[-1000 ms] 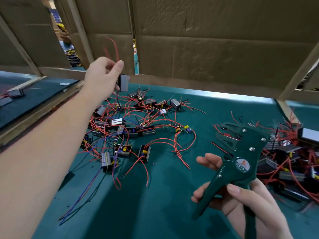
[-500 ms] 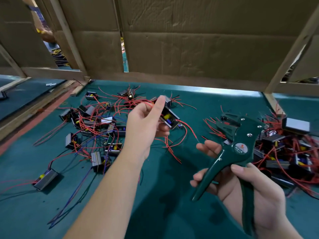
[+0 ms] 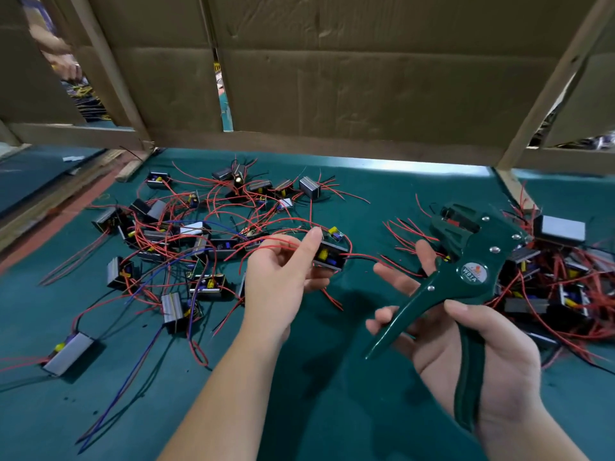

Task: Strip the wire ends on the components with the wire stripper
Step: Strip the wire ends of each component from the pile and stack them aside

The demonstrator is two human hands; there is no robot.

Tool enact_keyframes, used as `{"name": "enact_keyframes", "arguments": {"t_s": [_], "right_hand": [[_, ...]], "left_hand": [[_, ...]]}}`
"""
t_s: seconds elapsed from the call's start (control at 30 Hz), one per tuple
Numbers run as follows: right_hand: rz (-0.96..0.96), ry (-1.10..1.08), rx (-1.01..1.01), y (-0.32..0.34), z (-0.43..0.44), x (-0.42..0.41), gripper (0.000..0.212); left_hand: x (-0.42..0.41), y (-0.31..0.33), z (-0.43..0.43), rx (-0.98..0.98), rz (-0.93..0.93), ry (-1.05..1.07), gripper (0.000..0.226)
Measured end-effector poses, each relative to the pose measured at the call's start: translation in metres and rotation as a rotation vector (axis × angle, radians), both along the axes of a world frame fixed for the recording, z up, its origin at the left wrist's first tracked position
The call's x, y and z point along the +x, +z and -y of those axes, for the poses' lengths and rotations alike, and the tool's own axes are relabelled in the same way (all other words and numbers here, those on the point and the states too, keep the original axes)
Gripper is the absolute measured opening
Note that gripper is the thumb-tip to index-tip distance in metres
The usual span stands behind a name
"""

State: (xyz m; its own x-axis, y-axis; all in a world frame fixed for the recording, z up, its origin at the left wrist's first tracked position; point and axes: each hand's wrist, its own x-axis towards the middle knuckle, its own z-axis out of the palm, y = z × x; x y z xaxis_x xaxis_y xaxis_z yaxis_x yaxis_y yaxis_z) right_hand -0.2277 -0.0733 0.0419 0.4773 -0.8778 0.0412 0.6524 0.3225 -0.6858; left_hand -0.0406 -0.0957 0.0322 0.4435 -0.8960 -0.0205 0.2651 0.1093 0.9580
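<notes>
My left hand pinches a small black component with yellow parts, holding it above the green table. Red and black wires trail from the component to the right, towards the stripper. A dark green wire stripper lies in my right hand, thumb over one handle and fingers spread under the other. The handles stand apart. The stripper's jaws point up and left, a short way right of the component's wire ends.
Many loose components with red and blue wires lie scattered left of centre on the green mat. A denser pile sits at the right. A cardboard wall on a wooden frame closes the back. Another person's hand shows far left.
My left hand came down from the raised position near the back wall and now holds a component in front of me, close to the stripper. The right hand has barely moved.
</notes>
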Motion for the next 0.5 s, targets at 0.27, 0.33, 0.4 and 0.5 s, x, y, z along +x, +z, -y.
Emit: {"name": "enact_keyframes", "arguments": {"t_s": [0.27,0.33,0.4,0.5], "right_hand": [[-0.084,0.018,-0.060,0.004,-0.001,0.003,0.064],[-0.167,0.052,-0.056,0.001,-0.003,0.008,0.063],[-0.195,0.045,-0.048,-0.003,-0.006,0.014,0.065],[-0.204,-0.025,-0.023,-0.008,-0.006,0.018,0.067]], "left_hand": [[0.006,0.001,-0.003,-0.065,0.038,0.150,0.029],[0.000,0.002,-0.004,-0.071,0.010,0.109,0.034],[-0.008,0.002,-0.005,-0.058,-0.011,0.006,0.035],[-0.013,0.001,-0.008,0.031,0.036,-0.137,0.031]]}}
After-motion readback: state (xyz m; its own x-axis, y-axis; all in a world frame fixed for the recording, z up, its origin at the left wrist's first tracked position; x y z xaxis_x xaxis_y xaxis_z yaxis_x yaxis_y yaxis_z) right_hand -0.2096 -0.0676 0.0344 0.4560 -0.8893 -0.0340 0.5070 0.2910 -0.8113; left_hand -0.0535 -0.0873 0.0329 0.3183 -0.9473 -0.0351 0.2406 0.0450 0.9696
